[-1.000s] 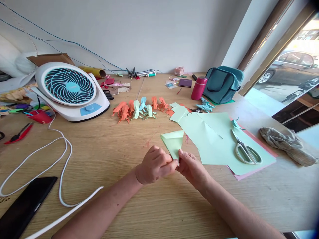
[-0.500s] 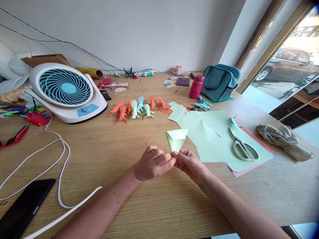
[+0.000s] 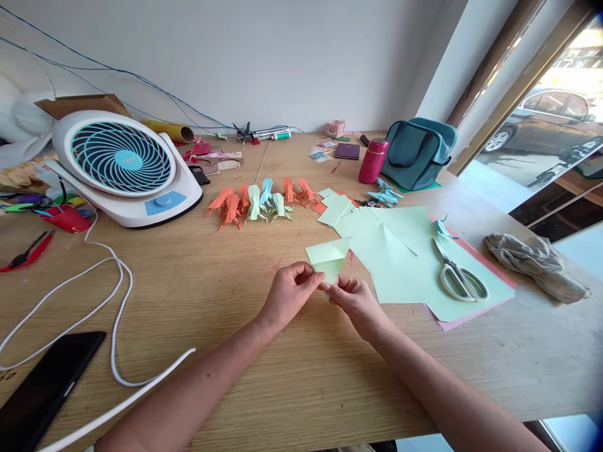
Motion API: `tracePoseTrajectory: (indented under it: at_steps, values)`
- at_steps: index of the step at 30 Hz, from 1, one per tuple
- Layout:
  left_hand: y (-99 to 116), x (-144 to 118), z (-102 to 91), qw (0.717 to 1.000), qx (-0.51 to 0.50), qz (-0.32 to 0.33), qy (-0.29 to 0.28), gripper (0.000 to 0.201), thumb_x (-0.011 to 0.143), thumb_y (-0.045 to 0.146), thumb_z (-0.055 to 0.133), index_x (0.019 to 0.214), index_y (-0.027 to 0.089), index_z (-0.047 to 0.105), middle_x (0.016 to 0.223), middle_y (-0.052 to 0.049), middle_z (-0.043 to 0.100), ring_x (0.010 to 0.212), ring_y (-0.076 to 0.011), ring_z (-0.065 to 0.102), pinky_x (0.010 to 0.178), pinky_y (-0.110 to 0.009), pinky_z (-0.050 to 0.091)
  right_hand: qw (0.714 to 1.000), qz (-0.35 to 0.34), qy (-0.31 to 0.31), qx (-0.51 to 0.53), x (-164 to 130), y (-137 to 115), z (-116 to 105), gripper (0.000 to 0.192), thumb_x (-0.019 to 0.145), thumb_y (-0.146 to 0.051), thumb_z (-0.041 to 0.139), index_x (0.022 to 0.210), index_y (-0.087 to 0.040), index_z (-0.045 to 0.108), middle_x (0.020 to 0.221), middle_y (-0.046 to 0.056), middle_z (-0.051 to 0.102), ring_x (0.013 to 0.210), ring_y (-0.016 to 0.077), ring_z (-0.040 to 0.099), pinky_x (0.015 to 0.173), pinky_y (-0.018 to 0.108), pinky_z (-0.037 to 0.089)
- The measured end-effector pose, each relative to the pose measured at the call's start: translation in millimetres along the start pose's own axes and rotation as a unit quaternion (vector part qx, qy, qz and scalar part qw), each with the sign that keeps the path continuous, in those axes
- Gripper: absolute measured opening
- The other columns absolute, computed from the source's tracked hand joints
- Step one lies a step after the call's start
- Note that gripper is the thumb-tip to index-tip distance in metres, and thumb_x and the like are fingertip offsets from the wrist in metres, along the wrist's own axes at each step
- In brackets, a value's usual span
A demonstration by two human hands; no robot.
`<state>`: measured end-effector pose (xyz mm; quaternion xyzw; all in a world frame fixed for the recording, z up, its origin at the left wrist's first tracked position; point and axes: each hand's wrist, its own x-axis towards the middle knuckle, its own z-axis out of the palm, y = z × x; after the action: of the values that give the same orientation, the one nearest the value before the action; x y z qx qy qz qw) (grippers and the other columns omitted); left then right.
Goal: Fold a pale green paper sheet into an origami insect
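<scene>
A folded piece of pale green paper [image 3: 330,254] is raised above the wooden table, its wide end pointing away from me. My left hand [image 3: 293,290] pinches its left side near the lower end, thumb on top. On the right, my right hand [image 3: 355,301] grips the narrow lower tip between thumb and fingers, which cover part of it. Beyond the hands stands a row of folded paper figures [image 3: 254,204] in orange, green and blue. Large light green sheets [image 3: 400,263] lie to the right, with scissors [image 3: 456,276] resting on them.
A white fan [image 3: 127,163] stands at the left, with a white cable [image 3: 123,314] and a black phone [image 3: 51,383] nearer me. At the back right are a pink flask [image 3: 374,161] and a teal bag [image 3: 417,154]. A crumpled cloth [image 3: 534,267] lies far right.
My left hand has opened from a curled fist into a thumb-and-finger pinch on the paper's left side. The folded paper has turned and now looks flatter, its upper edge tilted.
</scene>
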<state>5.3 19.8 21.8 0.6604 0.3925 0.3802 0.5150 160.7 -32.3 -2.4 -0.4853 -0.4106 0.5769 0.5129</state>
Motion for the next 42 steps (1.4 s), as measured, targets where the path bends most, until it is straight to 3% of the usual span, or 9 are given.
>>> tracePoseTrajectory:
  at_steps: [5, 11, 17, 21, 27, 32, 42]
  values:
    - [-7, 2, -1.1, 0.997, -0.063, -0.046, 0.017, 0.036, 0.078, 0.045, 0.071, 0.063, 0.016, 0.056, 0.062, 0.002, 0.056, 0.061, -0.0109, 0.047, 0.061, -0.024, 0.037, 0.997, 0.037, -0.038, 0.054, 1, -1, -1, 0.045, 0.077, -0.055, 0.075, 0.057, -0.019, 0.057, 0.058, -0.004, 0.042, 0.058, 0.0107, 0.036, 0.059, 0.028, 0.029]
    - [0, 5, -3.6, 0.992, -0.086, -0.08, 0.041, 0.045, 0.072, 0.052, 0.074, 0.057, 0.016, 0.052, 0.054, 0.006, 0.041, 0.055, -0.0081, 0.032, 0.055, -0.023, 0.026, 0.989, 0.074, -0.058, 0.117, 0, -4, -3, 0.044, 0.078, -0.053, 0.075, 0.057, -0.019, 0.058, 0.062, -0.002, 0.047, 0.058, 0.0106, 0.038, 0.061, 0.027, 0.035]
    - [-3, 6, -4.7, 0.993, -0.077, -0.083, 0.043, 0.044, 0.072, 0.051, 0.073, 0.058, 0.017, 0.051, 0.055, 0.005, 0.04, 0.056, -0.0085, 0.031, 0.055, -0.024, 0.024, 0.993, 0.068, -0.049, 0.09, 1, -4, -3, 0.044, 0.077, -0.055, 0.075, 0.057, -0.018, 0.06, 0.065, 0.0, 0.054, 0.058, 0.0108, 0.039, 0.06, 0.028, 0.032]
    - [-8, 5, -4.8, 0.995, -0.057, -0.076, 0.04, 0.041, 0.077, 0.047, 0.071, 0.059, 0.017, 0.05, 0.057, 0.006, 0.037, 0.057, -0.0085, 0.03, 0.055, -0.024, 0.024, 0.997, 0.052, -0.041, 0.04, 2, -2, -3, 0.045, 0.074, -0.053, 0.078, 0.055, -0.018, 0.057, 0.057, -0.003, 0.044, 0.056, 0.0096, 0.033, 0.058, 0.027, 0.027]
    - [-6, 4, -3.5, 0.994, -0.068, -0.077, 0.031, 0.04, 0.073, 0.046, 0.075, 0.06, 0.016, 0.052, 0.057, 0.006, 0.042, 0.058, -0.0084, 0.035, 0.056, -0.023, 0.027, 0.999, 0.036, -0.014, -0.033, 0, -2, -1, 0.046, 0.069, -0.051, 0.082, 0.057, -0.019, 0.051, 0.056, -0.006, 0.031, 0.056, 0.0093, 0.022, 0.054, 0.028, 0.016]
    - [1, 3, -0.9, 0.989, -0.091, -0.113, -0.013, 0.035, 0.065, 0.043, 0.081, 0.061, 0.014, 0.061, 0.061, 0.002, 0.059, 0.061, -0.0103, 0.048, 0.062, -0.023, 0.036, 0.999, 0.01, -0.002, -0.038, 1, -3, 1, 0.049, 0.07, -0.051, 0.081, 0.057, -0.019, 0.045, 0.058, -0.006, 0.03, 0.058, 0.0093, 0.021, 0.054, 0.028, 0.014]
    - [-4, 4, -3.4, 0.993, -0.073, -0.094, 0.016, 0.029, 0.069, 0.039, 0.076, 0.062, 0.014, 0.063, 0.063, 0.001, 0.061, 0.063, -0.011, 0.05, 0.064, -0.024, 0.038, 0.999, 0.013, 0.001, -0.053, 1, 0, 1, 0.051, 0.071, -0.057, 0.078, 0.059, -0.02, 0.046, 0.056, -0.007, 0.027, 0.055, 0.0086, 0.019, 0.052, 0.028, 0.012]
